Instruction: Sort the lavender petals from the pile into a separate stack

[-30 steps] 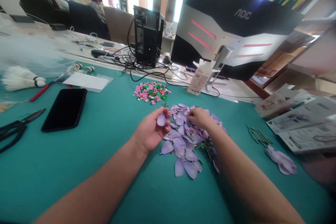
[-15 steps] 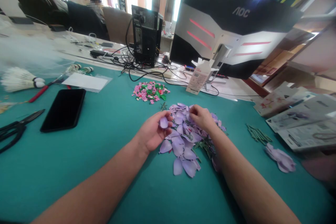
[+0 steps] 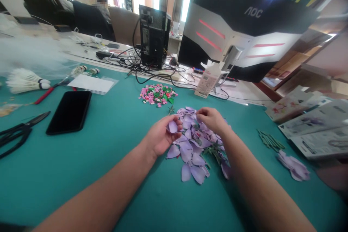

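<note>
A pale purple plastic petal (image 3: 172,127) rests in the curled fingers of my left hand (image 3: 163,136), which is turned palm up at the left side of a petal pile (image 3: 187,150). Over the far right part of the pile, my right hand (image 3: 212,119) has its thumb and fingers pinched together. Whatever is between those fingertips is too small or hidden to name. Dark green leafy pieces (image 3: 214,150) lie among the purple petals, partly covered by my right forearm.
Pink and green small pieces (image 3: 157,95) form a heap behind. A phone (image 3: 69,112), scissors (image 3: 24,130) and shuttlecocks (image 3: 27,81) lie left. Green stems (image 3: 270,140), stacked petals (image 3: 293,165) and boxes (image 3: 312,123) are right. A monitor (image 3: 244,29) and computer case (image 3: 153,36) stand behind.
The whole view has shifted slightly, so things appear a little further right. My right hand has drawn slightly toward the pile's right side; my left hand still holds the petal.
</note>
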A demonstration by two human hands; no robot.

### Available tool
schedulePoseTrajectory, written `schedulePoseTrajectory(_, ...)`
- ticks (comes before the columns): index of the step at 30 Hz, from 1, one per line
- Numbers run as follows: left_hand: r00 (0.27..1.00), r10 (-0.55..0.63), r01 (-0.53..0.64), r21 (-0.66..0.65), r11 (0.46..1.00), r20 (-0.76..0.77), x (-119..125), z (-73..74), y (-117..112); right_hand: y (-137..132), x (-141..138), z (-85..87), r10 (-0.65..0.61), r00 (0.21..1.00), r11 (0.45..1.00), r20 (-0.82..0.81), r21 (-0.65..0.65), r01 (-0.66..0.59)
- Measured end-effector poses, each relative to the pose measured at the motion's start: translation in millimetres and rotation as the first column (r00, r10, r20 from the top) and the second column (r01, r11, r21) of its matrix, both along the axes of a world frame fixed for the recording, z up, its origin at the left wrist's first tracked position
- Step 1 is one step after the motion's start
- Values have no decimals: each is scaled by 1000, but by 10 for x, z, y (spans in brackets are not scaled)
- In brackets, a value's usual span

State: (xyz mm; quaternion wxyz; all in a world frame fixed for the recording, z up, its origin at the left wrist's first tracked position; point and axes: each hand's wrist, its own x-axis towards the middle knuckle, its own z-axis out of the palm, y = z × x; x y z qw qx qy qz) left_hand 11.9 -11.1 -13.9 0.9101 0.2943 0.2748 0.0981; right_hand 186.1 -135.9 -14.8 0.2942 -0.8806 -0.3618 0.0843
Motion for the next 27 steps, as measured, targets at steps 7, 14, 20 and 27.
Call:
schedulePoseTrajectory(7, 994, -101, 104, -74, 992, 43, 16, -85, -68, 104, -323, 186, 135, 986, 985, 95, 90, -144)
schedulePoseTrajectory(14, 997, -68, 67, -66, 996, -21, 6, -35, -50, 9, -47, -81, 130, 928, 911, 348, -412, 27)
schedulePoseTrajectory(20, 999, -26, 24, -72, 997, -26, 4, -25, 32, 72, -14, -178, 139, 939, 869, 316, -494, 38)
schedulePoseTrajectory(27, 1000, -15, 14, -85, 996, -1, 6, -40, 53, 131, 103, -280, 88, 973, 897, 214, -442, 16)
